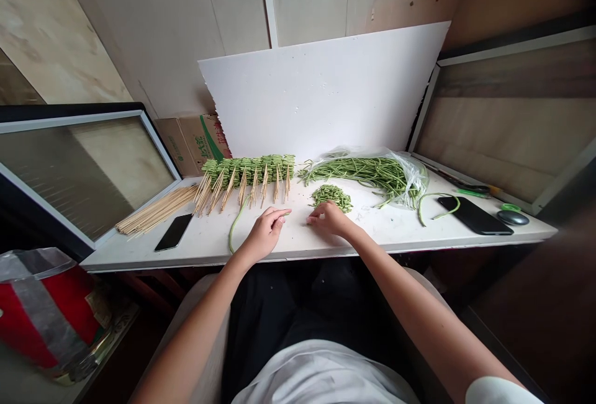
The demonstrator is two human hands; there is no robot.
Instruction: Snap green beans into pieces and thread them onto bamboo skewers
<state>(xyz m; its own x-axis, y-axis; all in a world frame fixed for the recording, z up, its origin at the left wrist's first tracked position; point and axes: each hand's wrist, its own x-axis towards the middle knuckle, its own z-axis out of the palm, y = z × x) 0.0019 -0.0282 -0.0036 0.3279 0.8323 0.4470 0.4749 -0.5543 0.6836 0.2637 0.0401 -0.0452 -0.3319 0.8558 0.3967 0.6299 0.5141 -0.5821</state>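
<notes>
Our left hand and right hand sit low over the tabletop, just apart, with their fingertips curled toward each other. Neither hand is spread wide. The fingers of each draw in toward the thumb, but we cannot tell whether either hand pinches a small piece of bean. The right hand is nearest a heap of cut green bean pieces, just beyond its fingers. Near the left hand, a single long green bean curves across the tabletop. Past it stands a row of bean-threaded skewers, their bare bamboo ends fanned toward us. Loose bamboo skewers lie farther left, beside a black phone. To the right, long beans lie in a clear plastic bag.

The bare skewer ends look like the main hazard: a careless forward reach could prick the left hand or knock the closely set row out of line. A sweep of the right hand could also scatter the loose heap, sending pieces toward the tabletop's front edge.
</notes>
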